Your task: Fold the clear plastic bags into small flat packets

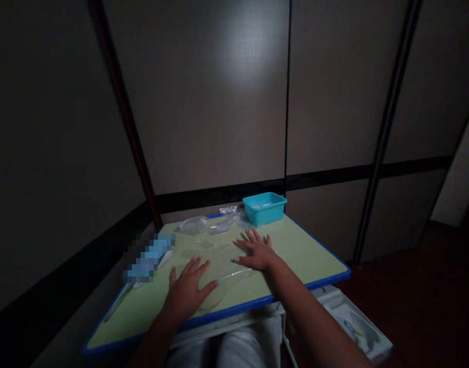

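Note:
A thin clear plastic sheet or bag (222, 258) lies on the pale yellow-green tabletop; which of the two I cannot tell. My left hand (188, 292) rests palm down at its near left side, fingers spread. On its right side my right hand (259, 253) lies flat, fingers apart, the thumb toward the middle. Neither hand grips anything. Beyond them, crumpled clear plastic (196, 225) is heaped toward the far edge, beside a turquoise plastic basin (265, 212).
At the table's left edge lies a light blue object (152, 258), blurred out, with a white strap-like piece trailing from it. The table (311, 255) has a blue rim. A white box-like drawer (357, 327) stands low at the right. Dark panelled doors (219, 128) close in behind.

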Demonstrator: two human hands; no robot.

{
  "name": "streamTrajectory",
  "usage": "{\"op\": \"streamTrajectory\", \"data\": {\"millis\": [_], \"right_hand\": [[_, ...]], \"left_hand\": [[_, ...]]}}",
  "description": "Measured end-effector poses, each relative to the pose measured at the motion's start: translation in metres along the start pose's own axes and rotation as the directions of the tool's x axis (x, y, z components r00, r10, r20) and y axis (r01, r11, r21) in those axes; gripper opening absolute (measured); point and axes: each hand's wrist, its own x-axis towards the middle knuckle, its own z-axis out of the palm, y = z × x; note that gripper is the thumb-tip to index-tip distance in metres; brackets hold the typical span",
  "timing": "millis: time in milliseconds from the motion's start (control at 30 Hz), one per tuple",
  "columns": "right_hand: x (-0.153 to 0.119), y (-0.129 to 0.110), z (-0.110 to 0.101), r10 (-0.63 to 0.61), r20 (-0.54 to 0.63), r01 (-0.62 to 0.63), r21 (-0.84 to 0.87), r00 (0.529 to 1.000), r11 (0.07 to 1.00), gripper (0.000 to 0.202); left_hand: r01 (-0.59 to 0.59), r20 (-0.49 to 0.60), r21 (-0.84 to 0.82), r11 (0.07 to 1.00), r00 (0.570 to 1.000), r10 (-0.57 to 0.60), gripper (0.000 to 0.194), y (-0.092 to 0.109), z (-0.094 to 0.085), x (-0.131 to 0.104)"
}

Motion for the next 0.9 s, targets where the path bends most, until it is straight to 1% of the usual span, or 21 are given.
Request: {"op": "streamTrajectory", "data": {"millis": [67, 133, 200, 300, 333, 400, 533, 600, 667, 733, 800, 900], "right_hand": [[-0.004, 0.004, -0.002, -0.049, 0.049, 0.048, 0.011, 0.998, 0.999, 0.078], [-0.007, 0.007, -0.001, -0.083, 0.093, 0.082, 0.012, 0.992, 0.997, 0.084], [-0.007, 0.01, 0.001, -0.11, 0.12, 0.109, 0.011, 0.987, 0.994, 0.088], [-0.002, 0.016, 0.004, -0.151, 0.159, 0.153, 0.004, 0.976, 0.988, 0.095], [0.001, 0.018, 0.003, -0.168, 0.18, 0.17, 0.002, 0.969, 0.985, 0.097], [0.011, 0.02, -0.002, -0.2, 0.216, 0.205, -0.001, 0.956, 0.979, 0.1], [0.042, 0.014, -0.016, -0.235, 0.214, 0.247, -0.033, 0.948, 0.968, 0.098], [0.057, 0.008, -0.018, -0.257, 0.211, 0.27, -0.037, 0.943, 0.962, 0.099], [0.066, 0.004, -0.014, -0.29, 0.225, 0.3, -0.009, 0.93, 0.954, 0.098], [0.068, 0.005, -0.007, -0.313, 0.253, 0.317, 0.026, 0.916, 0.948, 0.098], [0.066, 0.008, 0.0, -0.336, 0.259, 0.335, 0.051, 0.905, 0.941, 0.1], [0.063, 0.014, 0.003, -0.371, 0.245, 0.364, 0.074, 0.896, 0.929, 0.1]], "left_hand": [[0.002, -0.037, 0.033, 0.999, 0.999, -0.001, 0.05, 0.002, -0.001, 0.004], [-0.043, -0.01, 0.06, 0.997, 0.999, 0.044, 0.053, 0.005, -0.003, 0.009], [-0.108, 0.079, 0.075, 0.991, 0.992, 0.102, 0.063, 0.007, -0.004, 0.014], [-0.152, 0.234, 0.07, 0.986, 0.963, 0.132, 0.078, 0.008, -0.006, 0.024], [-0.154, 0.27, 0.067, 0.986, 0.954, 0.13, 0.081, 0.008, -0.008, 0.028], [-0.151, 0.303, 0.058, 0.987, 0.945, 0.127, 0.084, 0.009, -0.013, 0.038], [-0.143, 0.279, -0.019, 0.99, 0.95, 0.143, 0.071, 0.008, -0.018, 0.069], [-0.157, 0.297, -0.04, 0.987, 0.941, 0.162, 0.071, 0.007, -0.013, 0.085], [-0.165, 0.319, -0.022, 0.986, 0.933, 0.163, 0.074, 0.005, -0.005, 0.098], [-0.16, 0.312, 0.013, 0.987, 0.938, 0.148, 0.077, 0.002, 0.005, 0.106], [-0.167, 0.28, 0.033, 0.985, 0.948, 0.151, 0.078, -0.003, 0.013, 0.11], [-0.178, 0.238, 0.041, 0.983, 0.958, 0.163, 0.074, -0.012, 0.019, 0.109]]}}
